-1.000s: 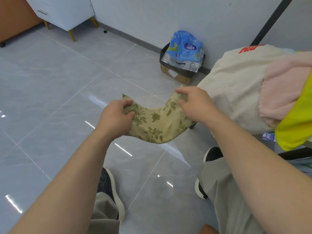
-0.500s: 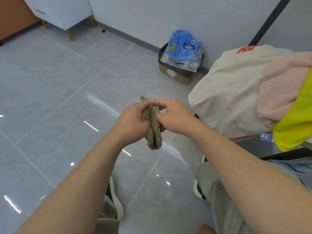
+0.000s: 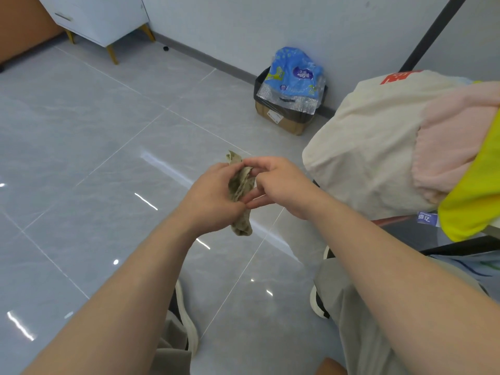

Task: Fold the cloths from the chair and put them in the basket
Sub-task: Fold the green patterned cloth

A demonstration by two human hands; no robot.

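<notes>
Head view, floral cloth [image 3: 241, 185]: small olive piece with a leaf print, folded into a narrow strip and held in the air between my hands, over the floor, in front of my knees.
Left hand [image 3: 213, 196]: fingers curled round the strip's middle. It carries the weight, and the lower end hangs free below it.
Right hand [image 3: 281, 182]: thumb and forefinger pinch the upper fold, the other fingers are stretched out loose.
Handling: I judge it thin, limp and very light. It won't keep a crease by itself, so the layers will slide apart if I let go.
Where to hold: at the stacked edges near the top, all layers pinched together, with the other hand under the hanging end.
Still to fold: cream cloth [image 3: 365, 136], pink cloth [image 3: 454, 147] and yellow cloth [image 3: 476, 207], piled at my right and overlapping.
Basket: not in view.
Around: grey tiled floor [image 3: 108, 158], cardboard box [image 3: 281, 120] with a blue packet [image 3: 295, 74] by the wall.
</notes>
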